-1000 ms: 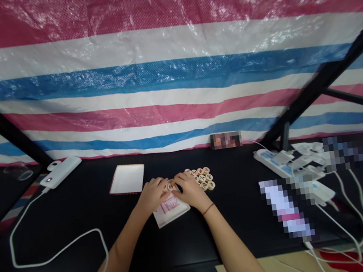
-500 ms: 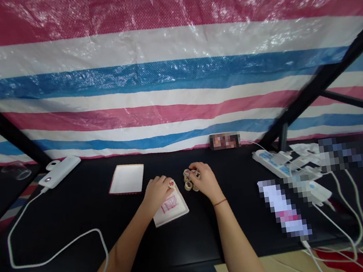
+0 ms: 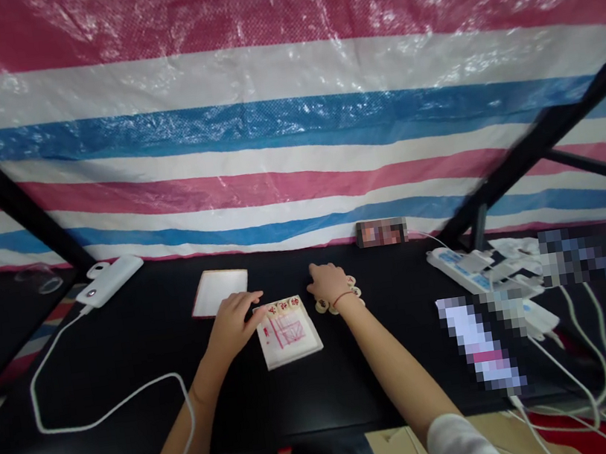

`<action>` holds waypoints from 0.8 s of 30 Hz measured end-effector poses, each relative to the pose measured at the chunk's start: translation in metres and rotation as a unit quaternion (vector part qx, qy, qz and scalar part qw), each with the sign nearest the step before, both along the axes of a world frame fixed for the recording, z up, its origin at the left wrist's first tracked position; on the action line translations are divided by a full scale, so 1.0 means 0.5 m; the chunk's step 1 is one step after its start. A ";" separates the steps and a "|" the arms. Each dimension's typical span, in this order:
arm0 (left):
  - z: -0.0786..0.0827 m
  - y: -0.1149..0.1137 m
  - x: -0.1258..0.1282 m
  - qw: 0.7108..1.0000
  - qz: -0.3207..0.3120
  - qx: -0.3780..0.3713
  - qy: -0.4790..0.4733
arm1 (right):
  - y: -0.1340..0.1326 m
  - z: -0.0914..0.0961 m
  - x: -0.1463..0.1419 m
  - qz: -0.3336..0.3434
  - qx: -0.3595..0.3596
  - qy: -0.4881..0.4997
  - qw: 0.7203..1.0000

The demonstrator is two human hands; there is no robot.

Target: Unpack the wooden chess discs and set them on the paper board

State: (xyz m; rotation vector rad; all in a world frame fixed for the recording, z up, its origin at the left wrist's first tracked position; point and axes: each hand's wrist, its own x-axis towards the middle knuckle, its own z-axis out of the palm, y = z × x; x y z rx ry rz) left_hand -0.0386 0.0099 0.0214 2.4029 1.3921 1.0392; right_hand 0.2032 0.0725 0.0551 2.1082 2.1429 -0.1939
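A square paper board with red grid lines lies on the black table, directly in front of me. Several round wooden xiangqi pieces with red characters stand in a row along its far edge. My left hand is beside that row, with its fingers stretched toward the pieces and nothing visible in them. My right hand is cupped over a cluster of similar pieces to the right of the board. It hides most of them, so I cannot tell whether it grips any.
A white card lies left of the board. Further left are a white power bank and its looping cable. A power strip with plugs and cords stands at right. A striped tarpaulin hangs behind the table.
The pieces now form a row along the board's far edge. My left hand has moved left, away from them. My right hand has moved right and further over the remaining cluster.
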 end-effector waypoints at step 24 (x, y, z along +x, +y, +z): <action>-0.011 -0.066 0.022 0.994 -0.013 -0.053 -0.092 | -0.090 -0.056 -0.072 0.029 -0.052 0.709 0.703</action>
